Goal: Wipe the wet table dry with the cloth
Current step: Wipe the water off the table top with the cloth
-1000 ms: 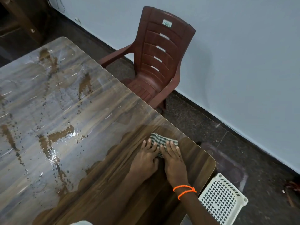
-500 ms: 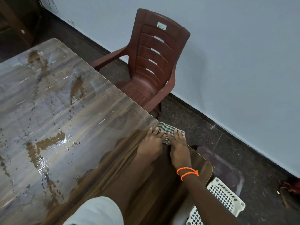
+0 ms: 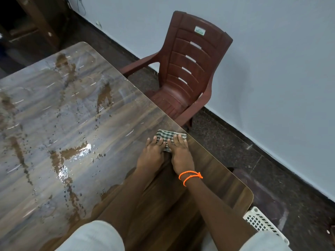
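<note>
A small green-and-white checked cloth (image 3: 167, 135) lies folded at the right edge of the wooden table (image 3: 116, 127). My left hand (image 3: 153, 153) and my right hand (image 3: 180, 151) press flat on it side by side, fingers straight. An orange band circles my right wrist. Puddles and streaks of water (image 3: 76, 153) cover the table to the left of my hands. The strip of table under and behind my arms looks darker and dry.
A maroon plastic chair (image 3: 186, 77) stands beside the table's right edge, against the pale wall. A white plastic basket (image 3: 261, 223) sits on the dark floor near the table's near right corner. Dark wooden furniture (image 3: 32, 20) stands at the far left.
Both hands have pushed the cloth forward along the table's right edge, away from me. My arms are stretched further out.
</note>
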Motion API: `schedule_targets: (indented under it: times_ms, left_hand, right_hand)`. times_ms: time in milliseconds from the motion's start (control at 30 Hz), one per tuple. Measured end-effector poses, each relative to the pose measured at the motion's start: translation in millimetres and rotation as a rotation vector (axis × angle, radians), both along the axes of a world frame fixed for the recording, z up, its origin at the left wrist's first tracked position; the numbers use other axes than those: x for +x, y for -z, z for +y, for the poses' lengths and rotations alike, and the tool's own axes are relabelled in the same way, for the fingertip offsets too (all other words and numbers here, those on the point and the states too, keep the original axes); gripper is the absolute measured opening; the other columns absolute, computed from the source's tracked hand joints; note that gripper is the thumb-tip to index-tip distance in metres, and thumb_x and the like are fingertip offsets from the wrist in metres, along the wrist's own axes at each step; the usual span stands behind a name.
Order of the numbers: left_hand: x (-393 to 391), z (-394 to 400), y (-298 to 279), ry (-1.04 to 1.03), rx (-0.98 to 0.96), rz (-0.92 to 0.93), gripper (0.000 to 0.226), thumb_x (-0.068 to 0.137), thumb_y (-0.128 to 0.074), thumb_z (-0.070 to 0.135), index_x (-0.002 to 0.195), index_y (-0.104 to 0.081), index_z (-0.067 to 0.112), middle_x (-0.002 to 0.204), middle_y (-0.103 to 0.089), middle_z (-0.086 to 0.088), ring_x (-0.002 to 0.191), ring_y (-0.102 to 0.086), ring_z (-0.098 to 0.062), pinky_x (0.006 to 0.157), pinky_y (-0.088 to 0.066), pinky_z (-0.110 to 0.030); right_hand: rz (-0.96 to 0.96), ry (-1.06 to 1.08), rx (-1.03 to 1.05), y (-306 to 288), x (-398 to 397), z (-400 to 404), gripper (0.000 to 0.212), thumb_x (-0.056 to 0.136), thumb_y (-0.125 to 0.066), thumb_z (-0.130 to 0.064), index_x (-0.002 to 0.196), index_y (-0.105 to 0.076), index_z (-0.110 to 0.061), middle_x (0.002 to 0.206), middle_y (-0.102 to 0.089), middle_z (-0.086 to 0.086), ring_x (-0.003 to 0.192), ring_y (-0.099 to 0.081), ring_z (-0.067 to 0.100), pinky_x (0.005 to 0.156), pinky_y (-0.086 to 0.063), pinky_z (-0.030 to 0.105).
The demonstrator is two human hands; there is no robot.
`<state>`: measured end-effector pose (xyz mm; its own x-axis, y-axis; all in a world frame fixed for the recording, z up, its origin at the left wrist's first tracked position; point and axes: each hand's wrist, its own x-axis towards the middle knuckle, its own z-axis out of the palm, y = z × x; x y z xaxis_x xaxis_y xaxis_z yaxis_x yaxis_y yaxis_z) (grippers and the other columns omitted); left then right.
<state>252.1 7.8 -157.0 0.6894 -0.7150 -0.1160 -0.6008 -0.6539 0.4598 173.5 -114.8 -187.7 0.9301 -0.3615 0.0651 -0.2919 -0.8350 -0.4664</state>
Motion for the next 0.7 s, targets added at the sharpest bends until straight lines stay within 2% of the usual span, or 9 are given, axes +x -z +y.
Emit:
schedule_targets:
  times_ms: [200,300,400,533,700]
  left_hand:
    - [-32,57,1,-0.080,-0.051,-0.011,0.052,0.080,-0.055,0.001,0.131,-0.059,0.007,0.141,-0.052,-0.012,0.140,-0.035,-0.030,0.119,-0.008,-0.039]
    - [-61,77,-7,-0.080,-0.045,-0.038,0.053,0.083,-0.056,0.010,0.136,-0.055,0.012,0.146,-0.047,-0.006,0.144,-0.029,-0.025,0.121,-0.006,-0.036]
    - [-88,76,-16,-0.023,-0.009,-0.013,0.059,0.085,-0.051,0.017,0.144,-0.045,0.013,0.153,-0.038,-0.006,0.147,-0.018,-0.025,0.120,0.003,-0.033]
    - [-90,41,-23,0.044,0.022,-0.015,0.062,0.084,-0.047,0.022,0.146,-0.042,0.012,0.153,-0.037,-0.009,0.147,-0.018,-0.028,0.120,0.002,-0.036]
    - [-53,-8,-22,0.050,0.020,-0.042,0.052,0.085,-0.050,0.017,0.137,-0.053,0.009,0.144,-0.050,-0.010,0.142,-0.031,-0.029,0.120,-0.011,-0.042]
  right_hand:
    - [-0.073,-0.143,0.035,6,-26,43,0.056,0.083,-0.050,0.003,0.136,-0.052,-0.016,0.148,-0.040,0.011,0.144,-0.020,0.025,0.118,-0.012,0.041]
    - [-0.078,-0.266,0.016,9,-50,44,0.060,0.082,-0.048,0.001,0.139,-0.048,-0.019,0.152,-0.036,0.006,0.146,-0.016,0.020,0.118,-0.014,0.043]
    - [-0.078,-0.319,-0.009,8,-75,35,0.067,0.079,-0.053,0.005,0.141,-0.046,-0.021,0.153,-0.033,0.003,0.145,-0.016,0.018,0.118,-0.015,0.042]
    - [-0.062,-0.213,0.009,6,-88,5,0.068,0.080,-0.057,0.009,0.139,-0.048,-0.023,0.151,-0.037,0.003,0.144,-0.021,0.018,0.117,-0.016,0.041]
    - [-0.031,-0.023,0.012,-4,-58,-24,0.055,0.084,-0.039,-0.005,0.135,-0.053,-0.019,0.147,-0.042,0.009,0.142,-0.027,0.025,0.118,-0.013,0.041]
